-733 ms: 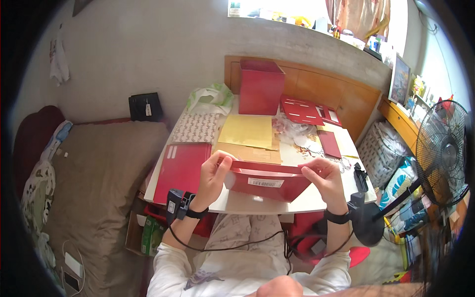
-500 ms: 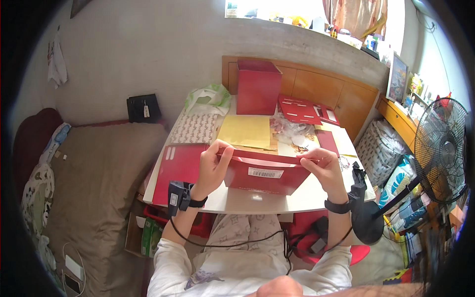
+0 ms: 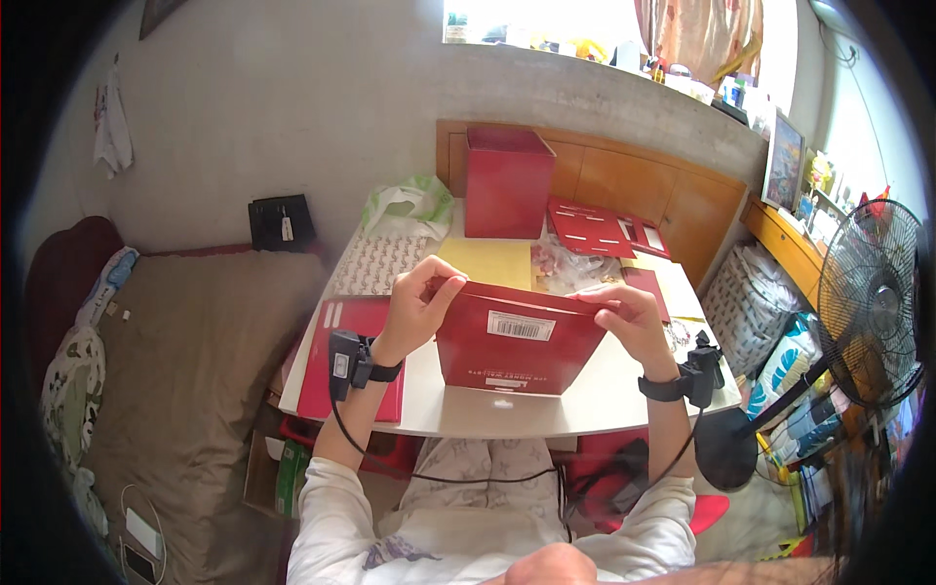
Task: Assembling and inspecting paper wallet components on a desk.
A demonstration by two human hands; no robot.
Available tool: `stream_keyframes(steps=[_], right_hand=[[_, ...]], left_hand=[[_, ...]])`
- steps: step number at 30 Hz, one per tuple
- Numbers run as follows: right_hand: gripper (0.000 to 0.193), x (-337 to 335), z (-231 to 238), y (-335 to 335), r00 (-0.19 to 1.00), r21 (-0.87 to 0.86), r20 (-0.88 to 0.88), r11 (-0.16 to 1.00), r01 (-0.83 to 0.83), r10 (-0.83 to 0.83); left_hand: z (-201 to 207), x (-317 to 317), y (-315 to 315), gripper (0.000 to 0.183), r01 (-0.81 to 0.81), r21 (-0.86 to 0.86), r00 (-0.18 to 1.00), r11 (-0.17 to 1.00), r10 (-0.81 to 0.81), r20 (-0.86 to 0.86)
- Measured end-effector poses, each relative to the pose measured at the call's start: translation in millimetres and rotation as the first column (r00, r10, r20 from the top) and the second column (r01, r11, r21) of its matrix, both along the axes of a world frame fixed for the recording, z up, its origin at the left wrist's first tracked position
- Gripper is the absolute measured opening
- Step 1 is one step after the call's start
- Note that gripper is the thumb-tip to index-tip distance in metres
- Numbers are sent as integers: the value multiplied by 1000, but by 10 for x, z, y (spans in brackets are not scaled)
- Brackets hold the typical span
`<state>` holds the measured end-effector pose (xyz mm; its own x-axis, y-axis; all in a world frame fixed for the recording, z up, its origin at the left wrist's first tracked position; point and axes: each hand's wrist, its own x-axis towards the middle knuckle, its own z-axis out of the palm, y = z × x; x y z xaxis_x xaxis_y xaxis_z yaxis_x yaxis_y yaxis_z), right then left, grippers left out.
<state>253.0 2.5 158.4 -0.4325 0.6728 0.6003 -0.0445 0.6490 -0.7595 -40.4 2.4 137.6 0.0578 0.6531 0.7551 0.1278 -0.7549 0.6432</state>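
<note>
A red cardboard box [image 3: 512, 356] with a white barcode label on the side facing me stands on the white table [image 3: 502, 414]. My left hand [image 3: 426, 300] pinches its upper left corner between thumb and fingers. At the upper right corner, my right hand [image 3: 629, 314] grips the same top edge. The box's far side is hidden from me. Just behind it lies a yellow sheet [image 3: 485, 261], beside a crumpled clear plastic bag [image 3: 588, 273]. Left of my left hand, a flat red cardboard piece [image 3: 346, 356] rests on the table.
A tall red box [image 3: 509, 190] stands at the back, with flat red cut-out card [image 3: 590, 226] to its right. A green-and-white bag [image 3: 414, 205] and a patterned sheet [image 3: 382, 263] lie back left. A black fan [image 3: 870, 302] stands right; a bed [image 3: 210, 361] is left. A cable joins my wrist devices.
Both hands have tipped the box's top edge back and up, so its label side now faces me more fully. More of the lower printed part shows. The grip stays on the same corners.
</note>
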Motion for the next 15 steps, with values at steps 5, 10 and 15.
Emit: stream_keyframes(steps=[5,10,15], right_hand=[[16,-68,-7,-12,999,20,-37,1000,-7,8],[13,-114,37,14,995,-129,-96,991,-16,4],[12,-125,66,-23,997,-88,-63,995,43,-48]], left_hand=[[-6,3,54,10,14,16,1000,1000,-15,28],[163,38,-14,10,18,-3,1000,1000,-18,-22],[370,40,-119,13,129,-292,968,948,-184,-169]])
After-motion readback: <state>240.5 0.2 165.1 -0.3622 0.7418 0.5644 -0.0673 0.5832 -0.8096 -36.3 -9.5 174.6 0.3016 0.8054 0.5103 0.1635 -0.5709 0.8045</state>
